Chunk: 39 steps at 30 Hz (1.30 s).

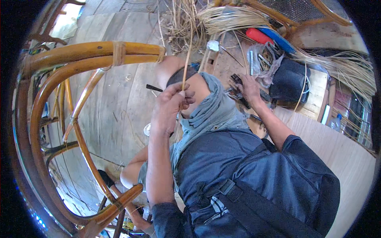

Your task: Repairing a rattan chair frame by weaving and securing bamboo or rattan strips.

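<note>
Presently, a long, thin cane strip (pixel 189 51) is grasped in the left hand (pixel 174 101); it is pinched between thumb and fingers, and its visible length is extended from the grip toward the upper edge of the view. A short black bar (pixel 154 88) is seen just left of the same hand; whether it is held cannot be told. The right hand (pixel 251 89) is placed to the right of that grip, over dark, tool-like items (pixel 236 79); whether these are gripped or only touched cannot be determined.

Beneath and left of the left-hand grip, the floor (pixel 111 103) is formed of worn wooden planks, with loose strands scattered over it. Farther left, a bent cane chair frame (pixel 95 49) is positioned, its joints bound with wrapping. Beyond the grip, a tangle of dry strands (pixel 180 23) is heaped on the floor, and a bundle of pale cane (pixel 234 18) is laid to its right.

Right of the right hand, a clear plastic bag (pixel 274 67) and a black bag (pixel 289 81) are set side by side. A red object (pixel 258 35) is located beyond that hand. Nearer the person, a pale wood-grained panel (pixel 337 146) is situated, with a clear bottle (pixel 336 123) by its far edge.
</note>
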Motion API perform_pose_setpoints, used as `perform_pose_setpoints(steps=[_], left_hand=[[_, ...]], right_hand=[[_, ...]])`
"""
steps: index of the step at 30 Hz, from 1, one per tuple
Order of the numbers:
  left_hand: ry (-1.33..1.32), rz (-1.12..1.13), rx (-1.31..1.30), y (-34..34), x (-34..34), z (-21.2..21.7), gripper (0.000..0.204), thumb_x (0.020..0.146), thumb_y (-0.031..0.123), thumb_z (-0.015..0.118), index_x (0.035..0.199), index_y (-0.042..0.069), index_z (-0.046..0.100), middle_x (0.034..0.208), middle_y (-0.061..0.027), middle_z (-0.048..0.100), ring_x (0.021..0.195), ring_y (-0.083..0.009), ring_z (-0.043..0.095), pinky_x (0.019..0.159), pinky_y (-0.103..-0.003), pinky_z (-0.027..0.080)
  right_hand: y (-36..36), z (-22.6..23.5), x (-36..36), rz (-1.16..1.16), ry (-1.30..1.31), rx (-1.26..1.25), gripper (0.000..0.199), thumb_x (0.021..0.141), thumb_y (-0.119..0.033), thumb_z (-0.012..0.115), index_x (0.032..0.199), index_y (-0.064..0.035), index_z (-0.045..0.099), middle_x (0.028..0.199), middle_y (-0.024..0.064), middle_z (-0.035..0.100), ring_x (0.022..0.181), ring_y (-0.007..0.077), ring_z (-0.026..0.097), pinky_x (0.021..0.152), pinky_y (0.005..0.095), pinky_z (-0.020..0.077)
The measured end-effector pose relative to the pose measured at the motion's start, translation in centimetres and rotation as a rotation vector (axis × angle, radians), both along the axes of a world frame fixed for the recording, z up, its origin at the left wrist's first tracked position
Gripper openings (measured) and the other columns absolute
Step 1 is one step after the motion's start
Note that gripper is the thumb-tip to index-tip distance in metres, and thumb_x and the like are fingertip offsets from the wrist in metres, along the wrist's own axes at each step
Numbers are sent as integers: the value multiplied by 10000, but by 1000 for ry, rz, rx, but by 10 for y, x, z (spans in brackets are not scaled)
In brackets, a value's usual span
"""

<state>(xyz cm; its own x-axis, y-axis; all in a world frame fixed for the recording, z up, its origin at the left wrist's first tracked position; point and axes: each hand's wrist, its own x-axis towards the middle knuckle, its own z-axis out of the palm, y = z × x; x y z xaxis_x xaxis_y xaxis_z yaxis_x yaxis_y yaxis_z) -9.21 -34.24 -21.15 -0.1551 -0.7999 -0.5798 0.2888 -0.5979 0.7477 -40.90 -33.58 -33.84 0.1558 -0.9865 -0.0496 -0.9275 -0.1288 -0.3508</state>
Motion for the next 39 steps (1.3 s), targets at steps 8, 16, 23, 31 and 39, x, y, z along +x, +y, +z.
perform_pose_setpoints(steps=[8, 16, 23, 31, 39], left_hand=[[-70, -149, 94, -9, 31, -11, 253, 861, 150, 476, 1061, -4, 493, 763, -79, 580, 552, -127, 582, 411, -202, 437], [-415, -85, 68, 1, 15, -25, 226, 854, 194, 484, 830, -20, 553, 671, -67, 585, 533, -120, 570, 482, -238, 437], [-356, -102, 73, 24, 32, 1, 234, 888, 222, 472, 913, 1, 546, 649, -31, 544, 502, -104, 516, 480, -231, 428], [-390, -140, 207, 141, 75, 32, 228, 899, 143, 411, 988, -13, 551, 679, -9, 521, 567, -71, 466, 524, -203, 395], [-312, 113, 393, 175, 66, 48, 203, 874, 94, 429, 1010, -4, 543, 682, 13, 512, 549, -44, 432, 501, -181, 356]], right_hand=[[-39, 42, 15, -297, -437, 120, 382, 787, -161, 570, 1135, -27, 486, 829, 146, 570, 834, 285, 566, 741, 366, 454], [-82, 93, 122, 507, -608, -165, 388, 868, -242, 503, 1192, -39, 439, 926, 113, 596, 712, 290, 596, 694, 386, 487], [-80, 108, 166, 482, -141, 130, 316, 874, -319, 439, 998, -33, 493, 899, 213, 590, 816, 386, 571, 676, 465, 460], [-86, 122, 172, 484, -4, 178, 318, 853, -332, 472, 952, -32, 510, 835, 193, 609, 782, 363, 597, 657, 460, 480], [-88, 117, 160, 535, -507, 146, 378, 824, -291, 540, 1093, -40, 456, 870, 134, 610, 764, 273, 607, 658, 386, 477]])
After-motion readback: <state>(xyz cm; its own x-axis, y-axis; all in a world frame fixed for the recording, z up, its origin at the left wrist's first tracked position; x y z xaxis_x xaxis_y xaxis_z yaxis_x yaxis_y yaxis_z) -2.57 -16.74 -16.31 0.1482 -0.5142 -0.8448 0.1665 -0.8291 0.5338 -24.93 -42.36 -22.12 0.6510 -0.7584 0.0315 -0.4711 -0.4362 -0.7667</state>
